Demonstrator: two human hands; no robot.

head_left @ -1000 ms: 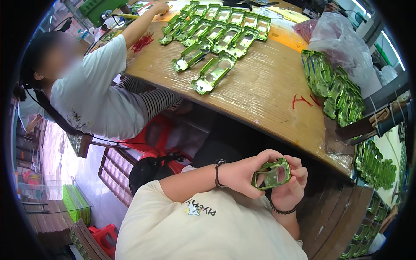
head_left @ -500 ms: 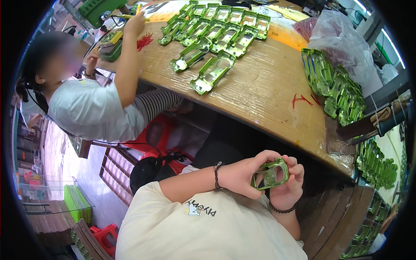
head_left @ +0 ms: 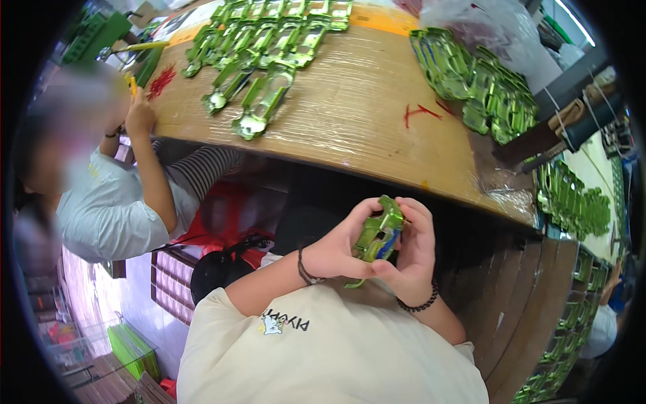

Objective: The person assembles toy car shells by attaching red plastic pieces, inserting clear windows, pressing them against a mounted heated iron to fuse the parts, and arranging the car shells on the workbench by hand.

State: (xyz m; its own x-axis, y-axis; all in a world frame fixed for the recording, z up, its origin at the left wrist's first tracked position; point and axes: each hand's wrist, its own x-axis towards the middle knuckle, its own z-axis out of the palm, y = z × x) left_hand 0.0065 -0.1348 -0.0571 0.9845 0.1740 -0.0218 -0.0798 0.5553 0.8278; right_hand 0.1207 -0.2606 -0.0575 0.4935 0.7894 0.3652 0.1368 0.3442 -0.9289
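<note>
In front of my chest I hold a shiny green toy car body shell [head_left: 378, 234], tilted on its side, with a blue patch on its lower part. My left hand [head_left: 342, 244] is closed round its left side, thumb along the bottom. Round the right side my right hand [head_left: 416, 250] is closed, its thumb near the lower edge. My fingers hide part of the shell. Beyond my hands is the wooden table [head_left: 363, 114], where rows of similar green shells [head_left: 269, 94] lie at the far left.
More green shells are heaped [head_left: 481, 81] at the table's right, by a clear plastic bag [head_left: 484, 27]. Red strips [head_left: 420, 113] lie nearby. On the left sits a co-worker [head_left: 114, 209] holding a yellow tool [head_left: 132, 85]. Trays of green shells [head_left: 562, 330] stand at the right.
The shell has been turned from its open window side to its edge, and both hands have shifted round it. My view has moved; the co-worker's raised hand has come down.
</note>
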